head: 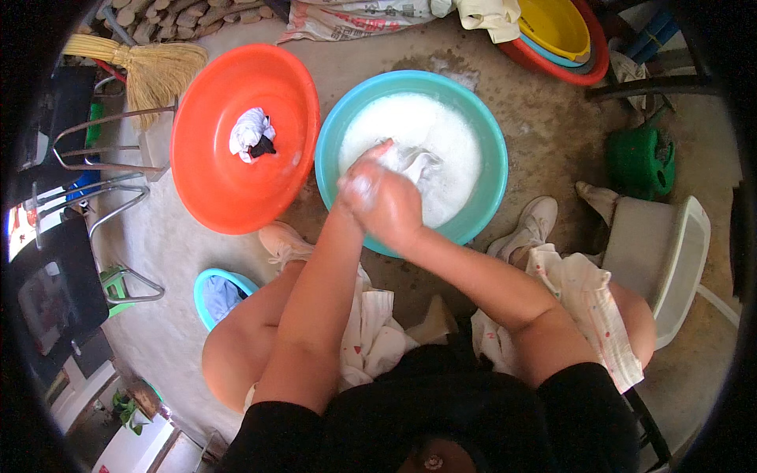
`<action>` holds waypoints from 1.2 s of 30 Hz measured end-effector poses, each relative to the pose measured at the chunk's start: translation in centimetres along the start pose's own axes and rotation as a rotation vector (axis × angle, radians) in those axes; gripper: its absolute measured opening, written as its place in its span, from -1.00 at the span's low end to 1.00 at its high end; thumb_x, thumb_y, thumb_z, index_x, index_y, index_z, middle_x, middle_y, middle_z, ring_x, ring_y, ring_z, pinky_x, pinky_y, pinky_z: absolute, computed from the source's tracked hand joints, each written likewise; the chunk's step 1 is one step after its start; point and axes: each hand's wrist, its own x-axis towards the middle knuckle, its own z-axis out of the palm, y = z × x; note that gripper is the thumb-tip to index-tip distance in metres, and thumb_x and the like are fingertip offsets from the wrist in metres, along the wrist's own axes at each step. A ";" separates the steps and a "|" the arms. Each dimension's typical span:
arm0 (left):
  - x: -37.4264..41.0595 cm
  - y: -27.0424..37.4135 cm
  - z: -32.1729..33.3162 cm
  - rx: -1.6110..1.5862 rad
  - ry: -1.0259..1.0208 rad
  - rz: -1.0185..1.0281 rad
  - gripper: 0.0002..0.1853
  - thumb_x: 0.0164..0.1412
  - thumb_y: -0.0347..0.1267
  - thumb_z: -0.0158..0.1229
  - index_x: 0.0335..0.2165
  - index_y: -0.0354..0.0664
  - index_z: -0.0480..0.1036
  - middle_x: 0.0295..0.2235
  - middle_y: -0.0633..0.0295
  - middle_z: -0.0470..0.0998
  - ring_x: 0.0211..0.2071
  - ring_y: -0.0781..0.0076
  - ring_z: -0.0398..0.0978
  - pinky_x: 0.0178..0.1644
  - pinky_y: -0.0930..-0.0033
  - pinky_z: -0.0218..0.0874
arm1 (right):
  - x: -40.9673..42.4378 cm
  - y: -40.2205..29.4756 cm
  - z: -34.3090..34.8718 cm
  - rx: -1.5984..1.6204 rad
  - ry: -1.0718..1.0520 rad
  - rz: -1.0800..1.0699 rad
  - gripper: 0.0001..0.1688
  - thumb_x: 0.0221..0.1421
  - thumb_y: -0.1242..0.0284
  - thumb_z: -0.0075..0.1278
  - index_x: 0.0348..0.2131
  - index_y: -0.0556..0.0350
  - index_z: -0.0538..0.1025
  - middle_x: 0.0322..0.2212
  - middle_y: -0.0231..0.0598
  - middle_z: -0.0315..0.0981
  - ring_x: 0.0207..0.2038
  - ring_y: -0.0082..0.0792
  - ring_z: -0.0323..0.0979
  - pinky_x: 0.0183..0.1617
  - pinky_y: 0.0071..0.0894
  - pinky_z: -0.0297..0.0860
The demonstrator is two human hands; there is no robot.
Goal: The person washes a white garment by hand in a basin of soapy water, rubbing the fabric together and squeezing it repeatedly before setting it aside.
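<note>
A round teal plastic basin (pixel 495 177) stands on the floor before me, filled with white suds (pixel 449 118). Over its near left part my two hands are pressed together, wet and slightly blurred. My left hand (pixel 362 171) lies on the left, its fingers stretching toward the far side. Closed against it is my right hand (pixel 393 204). A wet white cloth (pixel 419 164) comes out from beyond the hands and trails into the suds; the hands hide the rest of it. Foam clings to the skin between them.
Beside the teal basin, an orange-red basin (pixel 207 177) holds a crumpled white and black garment (pixel 251 133). A small blue basin (pixel 204 310) with blue cloth is by my left leg. A straw broom (pixel 157 71), stacked basins (pixel 559 29), a green plastic container (pixel 633 159) and metal-legged chairs (pixel 127 195) stand around.
</note>
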 end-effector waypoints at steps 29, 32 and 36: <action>0.8 1.1 6.4 -0.256 0.056 -0.240 -0.50 0.27 -0.12 -0.19 0.05 -0.22 0.19 0.01 -0.02 0.33 0.00 0.02 0.34 0.11 -0.06 0.15 | 8.9 4.8 -6.6 0.367 0.447 0.176 -0.71 0.11 0.29 0.00 -0.54 0.14 0.45 -0.63 -0.27 0.40 -0.58 -0.38 0.32 -0.46 -0.28 0.27; 0.3 0.9 6.6 -0.290 -0.086 -0.206 -0.45 0.29 -0.12 -0.21 0.08 -0.32 0.14 0.02 -0.06 0.31 0.00 0.00 0.34 0.15 -0.02 0.10 | 4.7 3.4 -2.6 0.046 0.260 0.050 -0.77 0.07 0.32 -0.02 -0.51 0.09 0.47 -0.58 -0.03 0.44 -0.49 -0.01 0.43 -0.38 -0.10 0.32; 1.1 1.6 0.6 -0.497 -0.224 -0.310 -0.47 0.29 -0.15 -0.18 0.05 -0.36 0.23 0.01 -0.09 0.35 0.04 0.20 0.31 0.16 0.08 0.13 | 0.2 -1.6 -0.9 0.023 -0.034 -0.143 -0.82 -0.05 0.32 0.02 -0.52 0.05 0.47 -0.58 -0.01 0.43 -0.49 0.04 0.43 -0.42 -0.06 0.32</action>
